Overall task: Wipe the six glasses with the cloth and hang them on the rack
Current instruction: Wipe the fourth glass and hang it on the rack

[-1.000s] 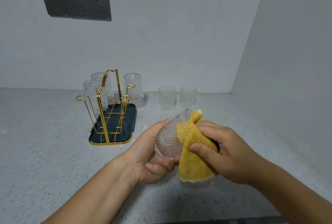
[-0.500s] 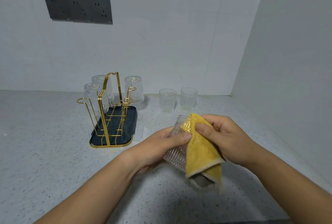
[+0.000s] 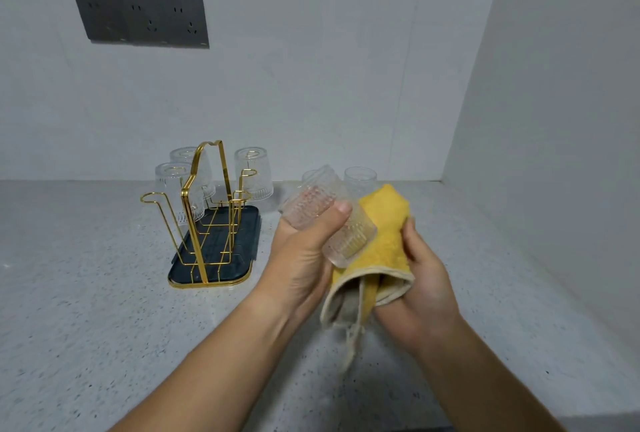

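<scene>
A gold wire rack (image 3: 204, 210) stands on its dark tray (image 3: 214, 258) to my left on the speckled desk (image 3: 86, 293). Three glasses hang upside down on its far prongs: two on the left side (image 3: 188, 161) (image 3: 171, 189) and one on the right (image 3: 254, 172). Near the back wall two more glasses stand upright. The right one (image 3: 360, 178) shows plainly; the left one (image 3: 308, 175) is mostly hidden behind the ribbed glass (image 3: 325, 210) I hold. A dark socket panel (image 3: 142, 19) sits high on the wall.

My left hand (image 3: 304, 251) grips the ribbed glass, fingers (image 3: 341, 208) curled round its side and the thumb lying across the top. The glass is tilted, above the desk and right of the rack. My right hand (image 3: 426, 289) cups the yellow cloth (image 3: 384, 241) from beneath, fingers curled up round its edge.

Half a second ago the cloth was draped over the glass under my right thumb. Now the glass is bare, higher, and lies against the cloth's upper face.

The glass is clear with fine vertical ribs. The cloth is fluffy yellow pile with a pale trimmed hem and a loose string dangling below.
</scene>
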`<action>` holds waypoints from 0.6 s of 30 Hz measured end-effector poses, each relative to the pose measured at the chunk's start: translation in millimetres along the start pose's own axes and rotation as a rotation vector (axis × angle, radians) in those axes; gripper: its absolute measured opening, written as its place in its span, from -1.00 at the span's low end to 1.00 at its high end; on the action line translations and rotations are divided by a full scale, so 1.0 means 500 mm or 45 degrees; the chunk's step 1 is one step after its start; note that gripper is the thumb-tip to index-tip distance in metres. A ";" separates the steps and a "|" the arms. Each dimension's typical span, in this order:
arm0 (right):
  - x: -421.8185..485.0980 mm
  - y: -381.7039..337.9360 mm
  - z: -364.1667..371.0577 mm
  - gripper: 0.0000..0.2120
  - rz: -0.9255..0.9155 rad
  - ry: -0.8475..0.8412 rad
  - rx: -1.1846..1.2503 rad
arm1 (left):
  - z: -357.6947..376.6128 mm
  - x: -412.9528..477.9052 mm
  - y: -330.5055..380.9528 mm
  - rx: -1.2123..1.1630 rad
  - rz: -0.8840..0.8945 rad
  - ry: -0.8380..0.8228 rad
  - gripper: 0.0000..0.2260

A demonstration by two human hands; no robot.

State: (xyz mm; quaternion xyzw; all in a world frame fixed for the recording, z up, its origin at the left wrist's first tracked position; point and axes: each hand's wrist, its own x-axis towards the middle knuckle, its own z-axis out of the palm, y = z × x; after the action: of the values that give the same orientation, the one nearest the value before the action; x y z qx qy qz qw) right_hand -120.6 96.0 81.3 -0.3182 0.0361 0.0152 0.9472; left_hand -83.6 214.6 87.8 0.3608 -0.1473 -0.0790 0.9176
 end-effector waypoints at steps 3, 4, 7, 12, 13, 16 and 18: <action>0.001 0.023 0.018 -0.39 -0.045 0.019 0.123 | 0.013 -0.002 -0.016 0.210 0.089 0.176 -0.46; 0.000 0.027 0.021 -0.39 -0.045 0.041 0.138 | 0.010 -0.001 -0.016 0.324 0.144 0.232 -0.44; -0.014 0.036 0.011 -0.41 0.065 0.074 0.111 | -0.007 0.002 -0.012 0.593 0.272 0.281 -0.38; -0.011 0.021 0.003 -0.46 0.022 0.071 0.011 | 0.006 -0.016 -0.016 0.388 0.187 0.277 -0.45; -0.004 0.014 0.009 -0.43 -0.030 0.071 0.013 | 0.016 -0.024 -0.025 0.303 0.135 0.243 -0.41; 0.016 0.014 0.013 -0.25 -0.154 0.068 -0.056 | 0.026 -0.034 -0.040 0.107 0.007 0.192 -0.29; 0.018 0.021 0.004 -0.44 -0.219 0.081 -0.168 | 0.026 -0.033 -0.038 0.042 -0.032 0.162 -0.29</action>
State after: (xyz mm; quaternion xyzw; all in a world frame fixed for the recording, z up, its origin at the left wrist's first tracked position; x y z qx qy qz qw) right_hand -112.2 105.6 75.8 -0.3821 0.0376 -0.0739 0.9204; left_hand -104.1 196.6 80.4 0.3820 -0.0854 -0.0651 0.9179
